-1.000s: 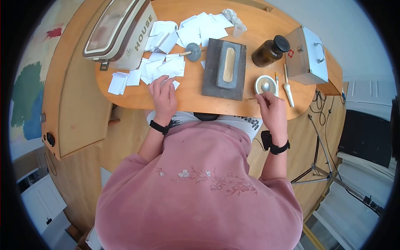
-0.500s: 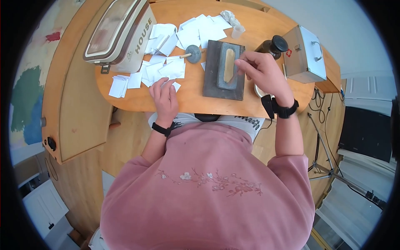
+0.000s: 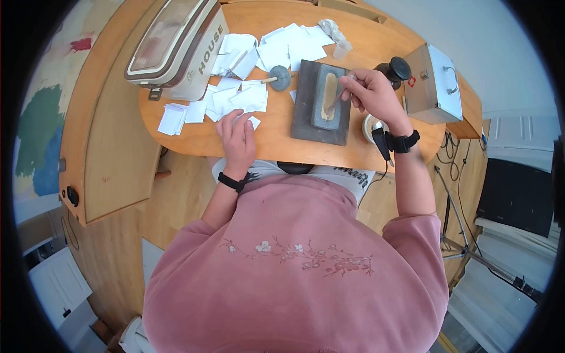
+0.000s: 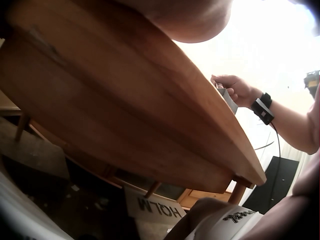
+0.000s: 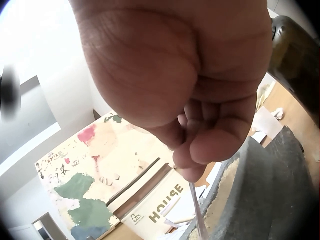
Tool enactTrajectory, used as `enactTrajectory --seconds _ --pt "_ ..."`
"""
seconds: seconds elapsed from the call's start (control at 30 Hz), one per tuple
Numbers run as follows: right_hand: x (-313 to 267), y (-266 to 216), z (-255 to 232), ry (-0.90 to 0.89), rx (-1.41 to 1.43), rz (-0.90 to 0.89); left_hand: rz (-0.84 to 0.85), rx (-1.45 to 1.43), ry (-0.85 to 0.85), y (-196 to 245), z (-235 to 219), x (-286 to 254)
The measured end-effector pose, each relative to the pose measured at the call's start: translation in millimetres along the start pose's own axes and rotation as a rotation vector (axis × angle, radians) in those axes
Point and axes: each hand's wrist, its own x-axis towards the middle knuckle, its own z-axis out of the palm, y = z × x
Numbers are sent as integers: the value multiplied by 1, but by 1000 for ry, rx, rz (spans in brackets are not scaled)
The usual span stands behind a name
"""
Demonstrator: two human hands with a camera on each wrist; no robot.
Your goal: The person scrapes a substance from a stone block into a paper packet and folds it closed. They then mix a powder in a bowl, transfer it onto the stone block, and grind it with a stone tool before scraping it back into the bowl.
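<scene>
A thin metal tool (image 5: 198,212) is pinched between the thumb and fingers of the right hand (image 3: 376,100). Its lower end meets the tan material (image 3: 331,97) inside a long grey stone trough (image 3: 317,106), near the trough's close end. Under the trough lies a dark flat board (image 3: 304,112). Below the right wrist a white bowl (image 3: 366,130) is partly hidden by the hand and wrist strap. The left hand (image 3: 237,141) lies at the table's front edge with relaxed fingers, beside a small white paper (image 3: 254,122), holding nothing visible.
White papers (image 3: 250,98) lie left of the board, near a round grey piece with a wooden stick (image 3: 279,77). A cream HOUSE box (image 3: 203,65) stands at the left. At the right are a dark bottle (image 3: 396,70) and a silver case (image 3: 432,88).
From the white bowl, the right hand has moved left and up to the stone trough, carrying the tool to the tan material. The left hand has stayed at the table edge.
</scene>
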Motion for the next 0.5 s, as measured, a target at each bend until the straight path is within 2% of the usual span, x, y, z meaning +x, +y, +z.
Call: enactTrajectory --seconds 0.17,0.37,0.5 --pt "-3 -1 -6 -64 -9 2 3 -3 10 1 1 0" --pt "-1 1 -6 -8 -4 3 -6 -2 4 2 0 1" --pt "-4 -3 -10 -38 34 1 -2 0 5 1 1 1"
